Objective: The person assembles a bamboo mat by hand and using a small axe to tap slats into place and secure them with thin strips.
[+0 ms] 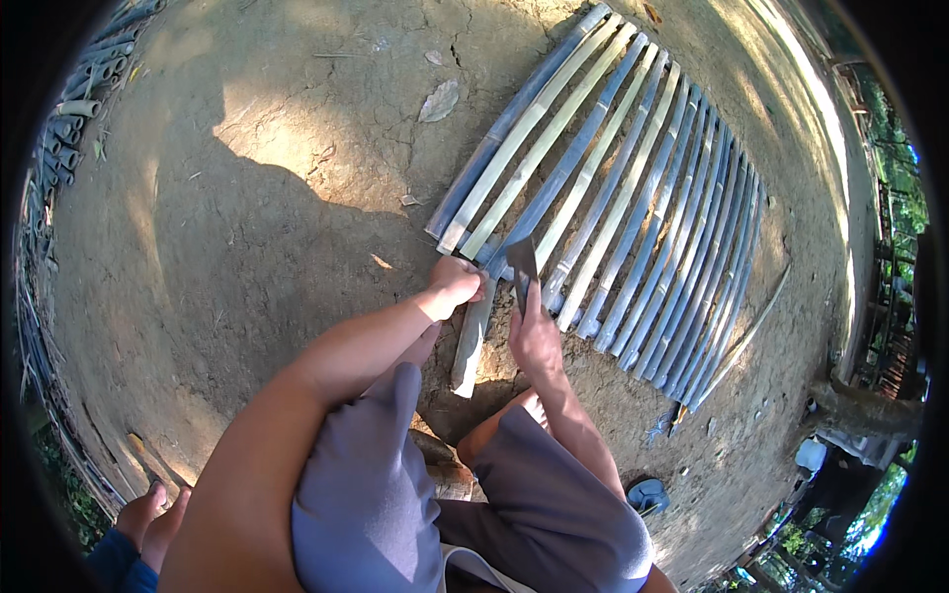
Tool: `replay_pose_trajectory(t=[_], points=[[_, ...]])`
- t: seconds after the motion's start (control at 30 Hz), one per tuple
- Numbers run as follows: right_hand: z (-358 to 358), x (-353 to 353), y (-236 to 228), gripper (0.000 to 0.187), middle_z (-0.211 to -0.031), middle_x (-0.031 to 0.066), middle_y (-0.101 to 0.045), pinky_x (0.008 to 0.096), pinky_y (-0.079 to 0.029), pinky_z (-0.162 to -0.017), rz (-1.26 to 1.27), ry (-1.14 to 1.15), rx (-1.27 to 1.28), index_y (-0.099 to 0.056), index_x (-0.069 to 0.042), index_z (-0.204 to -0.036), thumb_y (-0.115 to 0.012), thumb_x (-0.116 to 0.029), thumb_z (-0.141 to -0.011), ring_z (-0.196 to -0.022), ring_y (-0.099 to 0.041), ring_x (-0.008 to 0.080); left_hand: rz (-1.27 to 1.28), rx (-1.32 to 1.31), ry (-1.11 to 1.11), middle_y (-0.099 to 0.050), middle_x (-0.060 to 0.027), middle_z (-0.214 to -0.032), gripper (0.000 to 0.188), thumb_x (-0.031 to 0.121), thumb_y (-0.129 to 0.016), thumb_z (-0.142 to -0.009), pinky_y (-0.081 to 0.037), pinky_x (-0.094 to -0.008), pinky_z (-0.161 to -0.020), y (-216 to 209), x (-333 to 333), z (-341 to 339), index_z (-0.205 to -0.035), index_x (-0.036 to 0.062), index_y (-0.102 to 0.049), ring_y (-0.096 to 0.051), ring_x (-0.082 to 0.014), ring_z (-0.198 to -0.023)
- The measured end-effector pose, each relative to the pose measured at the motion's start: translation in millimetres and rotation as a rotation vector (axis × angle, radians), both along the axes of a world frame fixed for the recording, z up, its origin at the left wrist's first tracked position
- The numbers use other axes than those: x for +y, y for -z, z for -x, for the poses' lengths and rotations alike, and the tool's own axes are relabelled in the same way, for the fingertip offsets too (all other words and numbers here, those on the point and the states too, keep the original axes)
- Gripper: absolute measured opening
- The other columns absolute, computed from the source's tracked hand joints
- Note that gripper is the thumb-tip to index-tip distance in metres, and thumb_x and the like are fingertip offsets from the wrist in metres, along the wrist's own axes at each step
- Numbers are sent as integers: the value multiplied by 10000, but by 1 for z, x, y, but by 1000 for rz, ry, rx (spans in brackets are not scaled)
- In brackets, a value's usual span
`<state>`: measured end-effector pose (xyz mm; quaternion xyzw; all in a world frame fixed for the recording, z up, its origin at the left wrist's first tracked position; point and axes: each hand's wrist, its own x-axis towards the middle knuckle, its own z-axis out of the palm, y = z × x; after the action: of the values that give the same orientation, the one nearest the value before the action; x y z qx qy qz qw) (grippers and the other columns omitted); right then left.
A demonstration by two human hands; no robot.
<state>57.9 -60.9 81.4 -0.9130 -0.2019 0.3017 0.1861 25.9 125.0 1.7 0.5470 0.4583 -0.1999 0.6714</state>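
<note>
A panel of bamboo slats (pixel 603 168), some pale and some grey-green, lies on the ground in front of me. My left hand (pixel 458 283) is closed at the near ends of the slats on the panel's left side; its fingers hide what they grip. In my right hand (pixel 536 341) is a knife (pixel 522 263) with a broad dark blade pointing away from me, close over the slat ends. Between my hands, a short bamboo piece (pixel 473 346) juts from the panel's near edge toward my knees.
Cut bamboo poles (pixel 69 138) are stacked along the far left. A thin strip (pixel 748 336) lies right of the panel. A dark sandal (pixel 648 496) rests near my right knee. Another person's feet (pixel 150 519) show at lower left. Dry leaves (pixel 439 101) dot the dirt ground.
</note>
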Motion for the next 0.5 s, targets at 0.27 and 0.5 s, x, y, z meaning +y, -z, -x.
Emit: replay_pose_trajectory(t=[0.27, 0.5], points=[[-4, 1, -23, 600, -855, 294, -696, 517, -586, -617, -206, -180, -543, -335, 110, -1476, -618, -76, -980, -720, -724, 447, 31, -17, -57, -726, -97, -812, 201, 128, -727, -972, -592, -250, -581, -3, -5, -2, -890, -55, -738, -671, -127, -646], [1, 8, -33, 571, -905, 311, -699, 515, -588, -603, -442, -1, -450, -365, 93, -1461, -630, -33, -972, -725, -724, 459, 16, -38, -114, -690, -79, -662, 280, 122, -749, -953, -518, -258, -480, 10, 2, 10, -718, -28, -712, -646, -106, -557]])
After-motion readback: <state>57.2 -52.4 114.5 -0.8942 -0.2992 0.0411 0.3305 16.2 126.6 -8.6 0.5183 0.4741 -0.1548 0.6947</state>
